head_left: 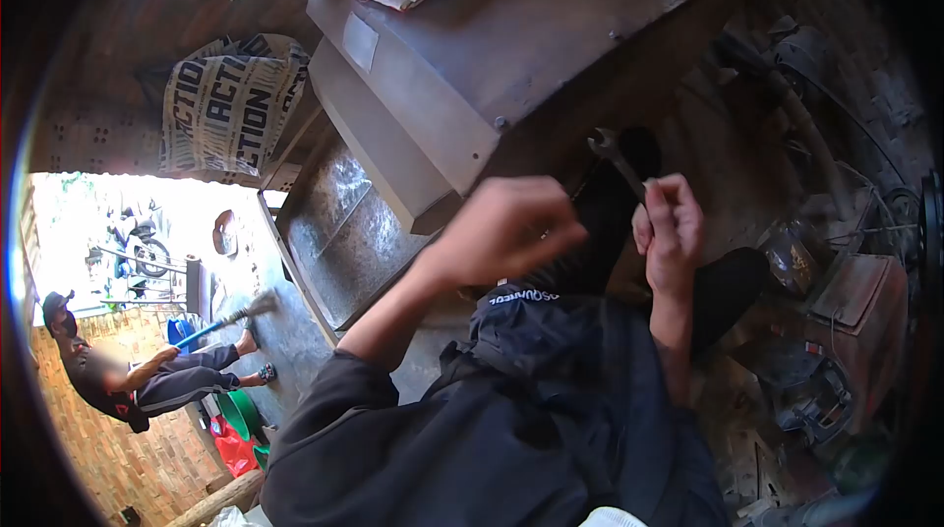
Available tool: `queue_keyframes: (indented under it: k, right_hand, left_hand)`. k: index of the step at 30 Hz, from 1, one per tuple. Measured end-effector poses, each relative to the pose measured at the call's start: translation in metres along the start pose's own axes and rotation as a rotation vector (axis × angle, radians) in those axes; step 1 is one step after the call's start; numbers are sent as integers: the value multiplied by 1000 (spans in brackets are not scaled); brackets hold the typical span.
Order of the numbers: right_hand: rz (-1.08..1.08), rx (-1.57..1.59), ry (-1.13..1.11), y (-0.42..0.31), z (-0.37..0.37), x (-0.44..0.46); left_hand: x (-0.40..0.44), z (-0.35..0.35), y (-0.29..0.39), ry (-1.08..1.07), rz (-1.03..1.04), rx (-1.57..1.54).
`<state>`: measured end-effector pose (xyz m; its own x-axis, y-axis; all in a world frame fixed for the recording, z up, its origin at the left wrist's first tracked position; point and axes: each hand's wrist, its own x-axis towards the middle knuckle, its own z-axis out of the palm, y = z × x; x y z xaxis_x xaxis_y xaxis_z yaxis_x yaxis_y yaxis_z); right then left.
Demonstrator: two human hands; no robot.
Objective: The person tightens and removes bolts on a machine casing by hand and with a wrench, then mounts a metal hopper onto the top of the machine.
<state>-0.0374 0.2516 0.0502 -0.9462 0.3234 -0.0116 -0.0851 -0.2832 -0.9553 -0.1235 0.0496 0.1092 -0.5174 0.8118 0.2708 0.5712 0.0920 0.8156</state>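
My right hand [671, 227] is closed around the lower end of an open-ended wrench [621, 161], whose jaw points up and to the left. My left hand [511, 232] is smeared by motion. It hovers in front of the dark gap below the metal machine housing [472, 55], apart from the wrench. Whether its blurred fingers hold anything, I cannot make out. Bolts [501, 122] dot the lower edge of the housing. My legs in dark clothing show behind and between the two hands.
A printed sack [236, 104] lies left of the housing, beside a sheet-metal chute [344, 222]. Farther left, another person [147, 370] holds a blue-handled broom [224, 322] near green tubs [239, 414]. A worn box-like object [857, 296], cables and scrap crowd the right side.
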Motion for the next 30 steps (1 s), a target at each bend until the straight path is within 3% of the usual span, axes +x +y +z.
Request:
queue_keyframes:
  k: [1, 4, 11, 16, 30]
  right_hand:
    - [19, -18, -37, -2, 11, 6]
    - [71, 32, -100, -4, 40, 23]
    - [188, -83, -125, -3, 65, 28]
    - [96, -291, -56, 4, 71, 19]
    - [106, -428, -257, -27, 58, 52]
  left_hand:
    - [-10, -14, 5, 164, -110, 79]
    - [-20, -36, -17, 568, -96, 300]
    - [-14, -31, -50, 582, -63, 423]
    - [-10, -27, -63, 621, -53, 421]
    - [-9, -21, -64, 661, -119, 430]
